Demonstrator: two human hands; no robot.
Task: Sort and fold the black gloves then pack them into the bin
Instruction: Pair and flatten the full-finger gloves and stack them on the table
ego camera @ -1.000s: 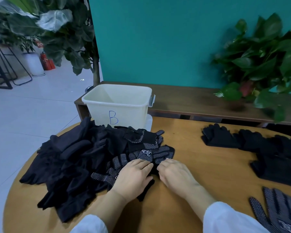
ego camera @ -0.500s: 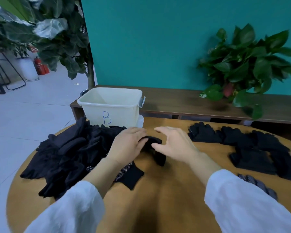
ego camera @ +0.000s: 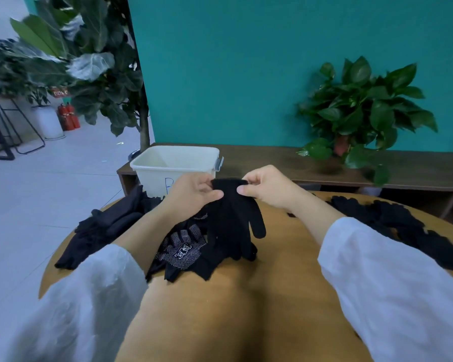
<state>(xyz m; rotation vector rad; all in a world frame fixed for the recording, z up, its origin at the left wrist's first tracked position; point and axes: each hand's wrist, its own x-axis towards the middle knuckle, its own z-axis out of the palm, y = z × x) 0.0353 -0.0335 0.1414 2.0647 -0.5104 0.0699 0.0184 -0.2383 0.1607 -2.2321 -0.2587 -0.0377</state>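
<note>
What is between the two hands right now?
In the head view, the cuff of a plain black glove spans between the left hand and right hand; each pinches one corner, and the glove hangs finger-down.

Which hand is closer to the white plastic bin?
Left. The left hand pinches the plain black glove right in front of the white plastic bin, overlapping it; the right hand pinches the cuff off to the bin's right.
</note>
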